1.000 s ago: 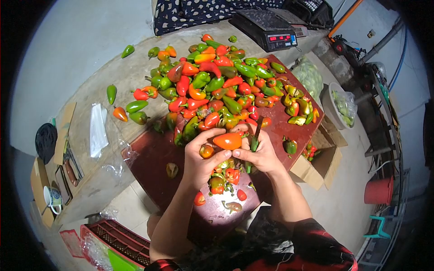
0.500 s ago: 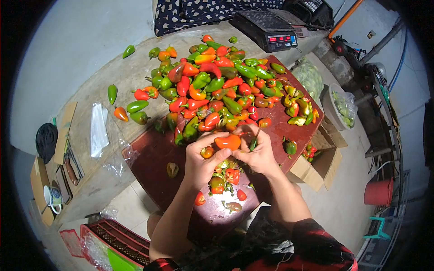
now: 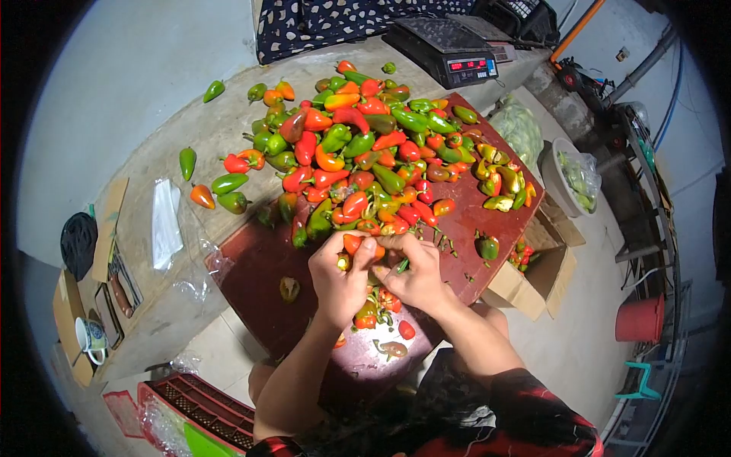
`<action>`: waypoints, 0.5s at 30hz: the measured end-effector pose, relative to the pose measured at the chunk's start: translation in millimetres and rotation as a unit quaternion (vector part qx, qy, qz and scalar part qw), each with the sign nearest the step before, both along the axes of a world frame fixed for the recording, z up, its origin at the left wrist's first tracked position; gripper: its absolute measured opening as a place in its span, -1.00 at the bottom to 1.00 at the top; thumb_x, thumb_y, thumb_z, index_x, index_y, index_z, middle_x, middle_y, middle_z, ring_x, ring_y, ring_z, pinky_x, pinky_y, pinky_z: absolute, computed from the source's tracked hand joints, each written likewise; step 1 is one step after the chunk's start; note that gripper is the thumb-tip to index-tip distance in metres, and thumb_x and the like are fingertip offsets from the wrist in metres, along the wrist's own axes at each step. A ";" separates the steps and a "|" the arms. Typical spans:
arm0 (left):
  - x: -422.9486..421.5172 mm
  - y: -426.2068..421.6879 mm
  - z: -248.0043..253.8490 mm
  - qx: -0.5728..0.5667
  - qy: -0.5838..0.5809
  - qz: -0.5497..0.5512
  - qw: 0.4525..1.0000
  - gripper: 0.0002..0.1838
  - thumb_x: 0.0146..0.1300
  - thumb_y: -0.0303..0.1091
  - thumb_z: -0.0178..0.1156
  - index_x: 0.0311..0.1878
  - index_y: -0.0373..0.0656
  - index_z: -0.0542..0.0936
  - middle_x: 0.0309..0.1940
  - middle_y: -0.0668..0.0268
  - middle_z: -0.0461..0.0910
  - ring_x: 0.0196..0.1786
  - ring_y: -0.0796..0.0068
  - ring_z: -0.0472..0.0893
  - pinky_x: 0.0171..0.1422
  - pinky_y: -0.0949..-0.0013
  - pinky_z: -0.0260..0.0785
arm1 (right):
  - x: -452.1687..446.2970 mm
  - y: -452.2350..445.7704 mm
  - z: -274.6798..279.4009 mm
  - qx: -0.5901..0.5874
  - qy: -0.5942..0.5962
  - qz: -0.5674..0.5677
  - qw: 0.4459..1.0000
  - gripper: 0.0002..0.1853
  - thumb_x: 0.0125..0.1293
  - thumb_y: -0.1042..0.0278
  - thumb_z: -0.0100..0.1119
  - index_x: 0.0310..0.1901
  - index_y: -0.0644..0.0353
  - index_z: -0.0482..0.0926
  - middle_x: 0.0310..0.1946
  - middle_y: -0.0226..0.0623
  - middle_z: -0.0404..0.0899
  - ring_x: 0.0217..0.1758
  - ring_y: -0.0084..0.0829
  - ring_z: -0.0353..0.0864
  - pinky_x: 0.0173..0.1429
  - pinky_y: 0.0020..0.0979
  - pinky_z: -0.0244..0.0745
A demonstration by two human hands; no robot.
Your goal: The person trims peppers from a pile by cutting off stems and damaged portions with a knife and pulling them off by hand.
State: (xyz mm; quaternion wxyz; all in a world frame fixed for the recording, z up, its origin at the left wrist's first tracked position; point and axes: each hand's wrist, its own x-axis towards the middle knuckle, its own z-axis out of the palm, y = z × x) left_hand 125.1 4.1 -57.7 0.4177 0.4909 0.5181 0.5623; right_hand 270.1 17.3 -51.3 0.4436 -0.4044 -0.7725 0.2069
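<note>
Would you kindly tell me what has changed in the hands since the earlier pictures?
The orange-red pepper has shifted slightly to the person's left, now largely covered by the fingers. The green-handled tool, whose blade pointed up before, now shows only a short green part at the right hand. The left hand keeps its grip; the pepper pile and scale look unchanged.

The left hand [image 3: 340, 283] is covering more of the orange pepper [image 3: 352, 244]; the right hand [image 3: 415, 276] is shifting inward with the green handle [image 3: 402, 266].
</note>
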 end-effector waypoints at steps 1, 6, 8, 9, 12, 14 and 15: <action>0.2 -0.1 -1.1 -0.006 -0.002 0.015 1.000 -0.80 0.44 -0.34 0.18 -0.20 -0.29 0.63 -0.47 0.39 0.61 -0.47 0.71 0.50 -0.40 0.53 0.34 | 0.0 -0.2 -1.8 0.001 0.004 -0.001 1.000 -0.57 -0.14 0.62 0.42 -0.12 0.31 0.57 -0.27 -0.10 0.69 -0.27 -0.15 0.75 -0.21 -0.30 0.63; -6.9 1.1 4.2 -0.086 -0.146 0.000 0.986 -0.67 0.51 -0.20 0.06 -0.27 -0.27 0.61 -0.50 0.40 0.58 -0.49 0.67 0.50 -0.40 0.52 0.35 | -1.3 0.5 -2.9 0.015 -0.012 0.035 0.999 -0.56 -0.12 0.58 0.40 -0.11 0.29 0.56 -0.29 -0.13 0.69 -0.28 -0.15 0.74 -0.21 -0.26 0.62; -10.0 2.5 4.0 -0.119 -0.248 -0.022 0.961 -0.62 0.53 -0.15 0.01 -0.28 -0.25 0.61 -0.48 0.40 0.58 -0.46 0.64 0.53 -0.38 0.51 0.37 | -3.3 0.7 0.1 0.022 -0.017 0.040 0.999 -0.56 -0.08 0.54 0.40 -0.07 0.27 0.55 -0.30 -0.13 0.69 -0.27 -0.14 0.74 -0.21 -0.24 0.62; -10.9 3.5 3.5 -0.154 -0.260 0.003 0.953 -0.62 0.53 -0.13 -0.01 -0.26 -0.24 0.59 -0.42 0.39 0.59 -0.40 0.60 0.55 -0.32 0.49 0.40 | -3.7 1.1 6.5 -0.053 -0.029 0.056 0.997 -0.54 -0.02 0.45 0.39 -0.02 0.25 0.52 -0.30 -0.14 0.69 -0.26 -0.12 0.74 -0.20 -0.22 0.63; -18.5 7.9 -17.2 -0.157 -0.263 -0.044 0.951 -0.67 0.49 -0.16 0.00 -0.11 -0.25 0.59 -0.30 0.30 0.60 -0.22 0.47 0.61 -0.08 0.38 0.47 | -6.8 4.4 6.3 -0.068 -0.039 0.097 0.992 -0.38 0.09 0.18 0.38 0.18 0.17 0.41 -0.11 -0.04 0.64 -0.16 -0.02 0.70 -0.06 -0.12 0.61; -11.1 9.6 -17.1 -0.169 -0.435 -0.041 0.884 -0.66 0.50 -0.14 -0.04 0.00 -0.22 0.55 -0.24 0.32 0.60 -0.16 0.45 0.62 -0.01 0.34 0.48 | -9.7 0.4 8.2 -0.089 -0.059 0.093 0.990 -0.28 0.05 0.18 0.45 0.23 0.20 0.37 -0.02 -0.02 0.56 -0.05 -0.06 0.67 0.03 -0.13 0.58; -12.0 8.1 -22.0 -0.144 -0.429 -0.059 0.890 -0.62 0.55 -0.11 -0.10 0.11 -0.19 0.52 -0.07 0.28 0.60 -0.03 0.40 0.62 0.11 0.29 0.49 | -9.8 -0.8 3.2 -0.074 -0.084 0.082 0.990 -0.24 0.04 0.17 0.45 0.26 0.21 0.32 0.02 0.00 0.53 -0.02 -0.01 0.63 0.05 -0.11 0.56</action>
